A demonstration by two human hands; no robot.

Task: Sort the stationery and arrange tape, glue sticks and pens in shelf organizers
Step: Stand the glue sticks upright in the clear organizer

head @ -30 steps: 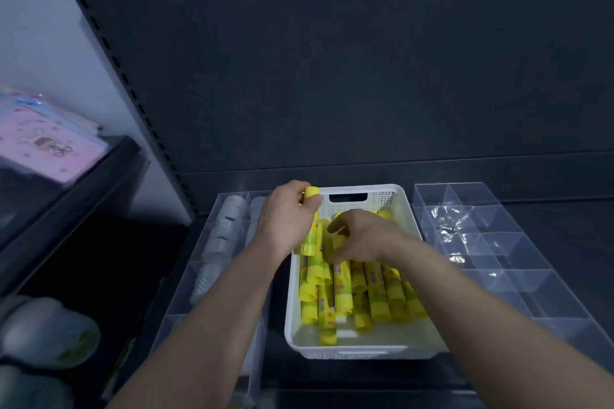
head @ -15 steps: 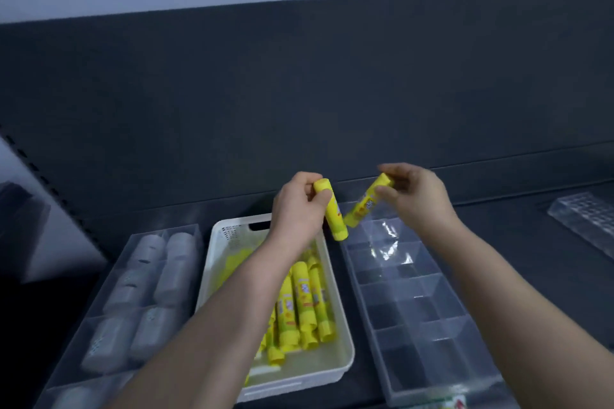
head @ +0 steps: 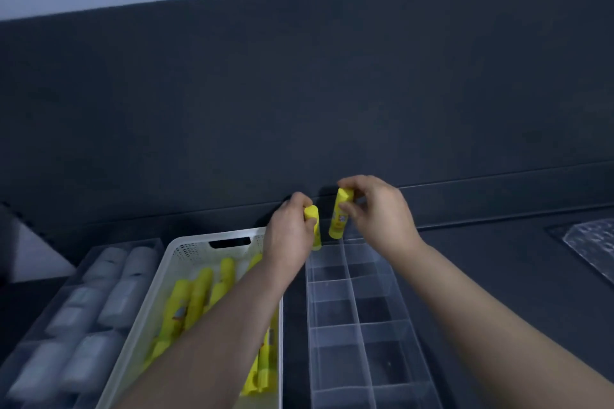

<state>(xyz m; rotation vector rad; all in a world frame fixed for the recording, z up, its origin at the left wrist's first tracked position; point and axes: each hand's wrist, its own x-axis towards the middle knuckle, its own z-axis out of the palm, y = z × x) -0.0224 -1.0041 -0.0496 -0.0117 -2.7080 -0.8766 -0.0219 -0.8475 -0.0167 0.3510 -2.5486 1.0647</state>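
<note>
Left hand point(head: 290, 236): fingers are curled round the left glue stick point(head: 312, 214), gripped near its cap end.
Left glue stick: yellow, held close to upright; its lower end is seen at the far-left corner of the clear divided organizer point(head: 352, 312). Contact with the organizer cannot be told.
Right hand point(head: 380, 214): the right glue stick point(head: 339, 221) is pinched between thumb and fingertips at its upper half.
Right glue stick: yellow with a printed label, tilted slightly, top leaning right; its lower end is held just above the organizer's far edge.
Stick spacing: the two held sticks are just beside each other, apart.
Clear divided organizer: two columns of compartments are shown, set on the dark shelf point(head: 498, 262) just right of the white basket point(head: 156, 279).
White basket: perforated walls and a handle slot at the far end; loose glue sticks point(head: 197, 295) are piled inside, partly covered by the left forearm.
Tape organizer point(head: 78, 272): clear, placed left of the basket; white tape rolls point(head: 109, 305) are lined in two rows, blurred.
Far right: part of another clear tray point(head: 594, 242) is seen on the shelf, well apart from the hands.
Back panel point(head: 299, 93): dark, standing behind everything.
</note>
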